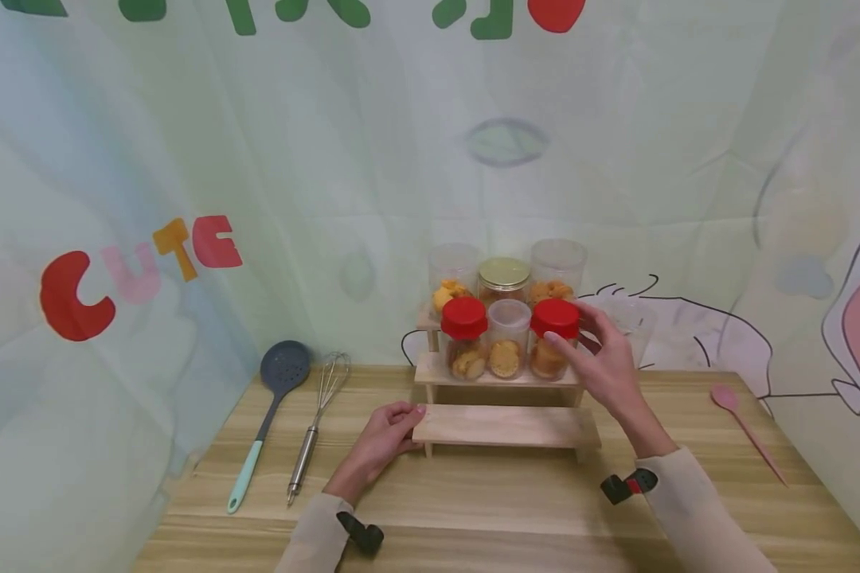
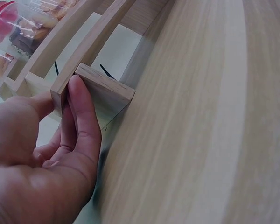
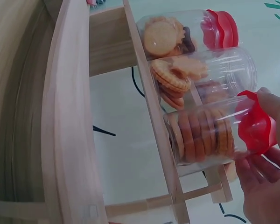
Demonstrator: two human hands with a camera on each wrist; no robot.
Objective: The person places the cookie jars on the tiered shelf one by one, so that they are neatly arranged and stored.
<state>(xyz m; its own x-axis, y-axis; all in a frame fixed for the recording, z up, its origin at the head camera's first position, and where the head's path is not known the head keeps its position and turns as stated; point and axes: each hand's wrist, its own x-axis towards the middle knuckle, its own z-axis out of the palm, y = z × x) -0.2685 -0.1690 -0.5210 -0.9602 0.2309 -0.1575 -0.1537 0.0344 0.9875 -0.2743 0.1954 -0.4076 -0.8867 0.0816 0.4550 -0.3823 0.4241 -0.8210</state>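
Observation:
My left hand (image 1: 388,434) grips the left end of the lowest step of a wooden tiered stand (image 1: 505,426), thumb above and fingers beneath. In the left wrist view the fingertips (image 2: 79,93) press against the board's end. At the right of the middle step, my right hand (image 1: 605,358) holds a clear cookie jar (image 1: 548,362) by its red lid (image 3: 256,123), thumb on one side and fingers on the other. Round cookies (image 3: 203,135) are stacked inside it. Beside it on that step stand a jar with a clear top (image 1: 505,342) and another red-lidded jar (image 1: 466,338).
On the top step, a gold-lidded jar (image 1: 504,274) stands between two clear jars of snacks. A slotted spatula (image 1: 284,374) and a whisk (image 1: 304,458) lie on the wooden table (image 1: 473,509) at left, a pink spoon (image 1: 748,434) at right. A printed curtain (image 1: 373,159) hangs behind.

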